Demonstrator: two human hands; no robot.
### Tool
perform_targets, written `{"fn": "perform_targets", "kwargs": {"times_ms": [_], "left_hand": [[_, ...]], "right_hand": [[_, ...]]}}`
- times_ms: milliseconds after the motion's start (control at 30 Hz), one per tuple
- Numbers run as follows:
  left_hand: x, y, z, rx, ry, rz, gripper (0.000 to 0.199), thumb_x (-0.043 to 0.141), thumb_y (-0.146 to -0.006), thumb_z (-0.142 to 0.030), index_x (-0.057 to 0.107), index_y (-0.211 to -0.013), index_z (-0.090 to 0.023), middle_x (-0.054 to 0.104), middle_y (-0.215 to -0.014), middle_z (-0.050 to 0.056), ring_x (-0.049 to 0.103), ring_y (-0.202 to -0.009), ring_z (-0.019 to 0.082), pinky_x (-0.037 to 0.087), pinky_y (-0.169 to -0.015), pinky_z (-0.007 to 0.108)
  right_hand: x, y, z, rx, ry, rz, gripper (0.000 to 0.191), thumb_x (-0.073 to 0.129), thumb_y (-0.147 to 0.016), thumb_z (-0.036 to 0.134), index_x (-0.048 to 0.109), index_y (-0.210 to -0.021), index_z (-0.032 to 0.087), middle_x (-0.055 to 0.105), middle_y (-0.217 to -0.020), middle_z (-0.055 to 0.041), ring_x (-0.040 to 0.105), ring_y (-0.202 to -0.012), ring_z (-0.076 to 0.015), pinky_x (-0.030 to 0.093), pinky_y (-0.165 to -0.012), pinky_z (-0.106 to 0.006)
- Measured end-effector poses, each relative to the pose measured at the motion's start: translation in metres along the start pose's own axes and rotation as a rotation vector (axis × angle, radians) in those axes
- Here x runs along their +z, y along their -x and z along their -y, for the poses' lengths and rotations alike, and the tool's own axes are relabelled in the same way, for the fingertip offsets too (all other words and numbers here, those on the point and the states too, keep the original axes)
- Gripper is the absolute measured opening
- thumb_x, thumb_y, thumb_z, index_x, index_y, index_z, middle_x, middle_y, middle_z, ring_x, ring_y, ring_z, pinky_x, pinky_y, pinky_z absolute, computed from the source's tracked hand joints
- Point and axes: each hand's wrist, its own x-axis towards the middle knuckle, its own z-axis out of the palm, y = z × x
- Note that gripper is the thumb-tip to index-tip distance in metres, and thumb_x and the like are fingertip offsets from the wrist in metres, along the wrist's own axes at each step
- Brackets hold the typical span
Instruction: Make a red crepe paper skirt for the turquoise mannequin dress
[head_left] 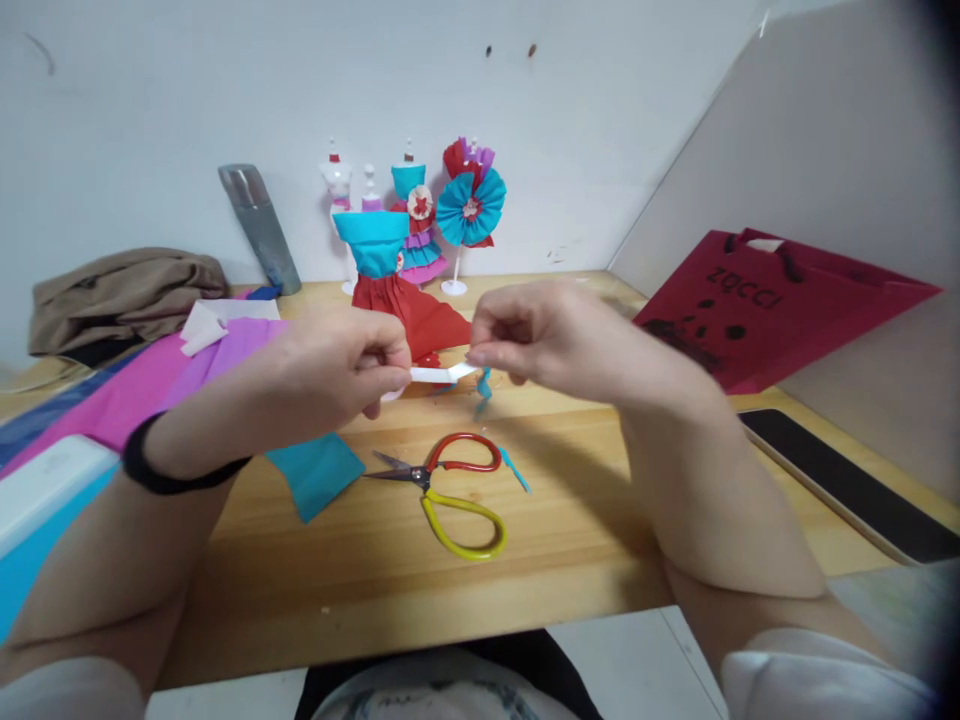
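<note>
A narrow white strip (433, 375) is stretched between my two hands above the table, bent near its right end. My left hand (349, 362) pinches one end, and my right hand (536, 335) pinches the other. Right behind them stands a doll form in a turquoise top and red skirt (373, 245), its lower part partly hidden by my hands. Scissors with one red and one yellow handle (465, 548) lie on the wooden table (555, 560) below, blades slightly apart. A turquoise paper piece (319, 475) lies left of the blades, and a thin turquoise scrap (515, 470) at their right.
Dressed mini forms (409, 182) stand by the wall, with a grey bottle (262, 230) to their left. Pink and purple sheets (112, 395) and brown cloth (127, 295) are at left. A red bag (765, 310) and black phone (847, 485) are at right.
</note>
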Motion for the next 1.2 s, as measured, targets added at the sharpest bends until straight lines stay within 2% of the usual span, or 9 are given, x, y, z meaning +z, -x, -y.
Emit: {"fn": "perform_targets", "kwargs": {"times_ms": [167,267,367,500,600,767,867,967,1200], "left_hand": [[-0.038,0.023,0.007,0.053,0.123,-0.043,0.021,0.061,-0.082,-0.031,0.060,-0.066,-0.018,0.058,-0.051,-0.005,0.051,-0.048,0.007,0.034,-0.051,0.020],[-0.048,0.033,0.015,0.118,0.260,-0.155,0.016,0.061,-0.088,-0.021,0.059,-0.073,-0.015,0.064,-0.061,-0.006,0.058,-0.060,0.006,0.041,-0.062,0.021],[-0.048,0.032,0.020,0.143,0.408,-0.088,0.015,0.059,-0.089,-0.012,0.057,-0.075,-0.014,0.064,-0.065,-0.005,0.060,-0.060,0.005,0.043,-0.062,0.020],[-0.046,0.022,0.027,0.271,0.592,-0.021,0.014,0.066,-0.087,-0.014,0.061,-0.073,-0.015,0.064,-0.061,-0.001,0.061,-0.053,0.008,0.047,-0.053,0.020],[-0.047,0.019,0.034,0.311,0.625,-0.069,0.013,0.071,-0.087,-0.018,0.066,-0.075,-0.016,0.066,-0.063,0.001,0.062,-0.052,0.011,0.051,-0.050,0.023],[-0.050,0.022,0.034,0.287,0.588,-0.101,0.013,0.071,-0.088,-0.017,0.068,-0.075,-0.017,0.064,-0.055,-0.001,0.063,-0.051,0.011,0.050,-0.048,0.020],[-0.052,0.024,0.032,0.279,0.585,-0.105,0.015,0.072,-0.088,-0.020,0.068,-0.074,-0.017,0.063,-0.053,-0.001,0.060,-0.047,0.011,0.049,-0.047,0.021],[-0.054,0.024,0.031,0.266,0.618,-0.097,0.016,0.075,-0.087,-0.023,0.069,-0.074,-0.017,0.064,-0.054,0.001,0.059,-0.045,0.011,0.048,-0.046,0.022],[-0.055,0.025,0.026,0.225,0.665,-0.110,0.019,0.078,-0.086,-0.023,0.066,-0.072,-0.016,0.063,-0.052,-0.001,0.060,-0.044,0.009,0.045,-0.046,0.020]], "right_hand": [[-0.033,-0.011,-0.056,0.206,0.020,0.097,0.014,0.074,-0.082,0.021,0.064,-0.073,0.020,0.058,-0.061,0.0025,0.051,-0.052,-0.0098,0.038,-0.052,-0.026],[-0.027,-0.023,-0.085,0.257,-0.055,0.245,0.016,0.077,-0.079,0.024,0.064,-0.070,0.020,0.057,-0.057,0.0036,0.051,-0.050,-0.0098,0.041,-0.051,-0.025],[-0.010,-0.032,-0.094,0.228,-0.048,0.368,0.014,0.072,-0.081,0.023,0.064,-0.071,0.021,0.057,-0.054,0.0038,0.052,-0.048,-0.0103,0.042,-0.049,-0.024],[-0.004,-0.031,-0.074,0.482,0.385,0.318,0.022,0.060,-0.089,0.021,0.065,-0.068,0.017,0.066,-0.056,-0.0034,0.063,-0.052,-0.0155,0.046,-0.055,-0.027],[-0.012,-0.022,-0.045,0.521,0.510,0.346,0.029,0.057,-0.091,0.018,0.068,-0.065,0.014,0.069,-0.058,-0.0080,0.064,-0.055,-0.0177,0.045,-0.060,-0.029],[0.017,-0.003,0.003,0.044,0.405,0.806,0.017,0.068,-0.086,0.024,0.077,-0.078,0.012,0.074,-0.069,-0.0074,0.062,-0.063,-0.0160,0.039,-0.058,-0.026],[0.058,0.004,0.021,0.079,0.552,0.751,0.023,0.069,-0.084,0.030,0.080,-0.092,0.011,0.077,-0.078,-0.0138,0.070,-0.068,-0.0237,0.040,-0.056,-0.029],[0.088,0.007,0.026,-0.012,0.623,0.843,0.027,0.070,-0.078,0.021,0.079,-0.100,0.008,0.078,-0.087,-0.0184,0.075,-0.079,-0.0296,0.046,-0.059,-0.031],[0.087,0.004,0.019,0.042,0.677,0.771,0.032,0.079,-0.079,0.021,0.074,-0.109,0.009,0.077,-0.096,-0.0185,0.074,-0.097,-0.0338,0.053,-0.075,-0.037]]}}
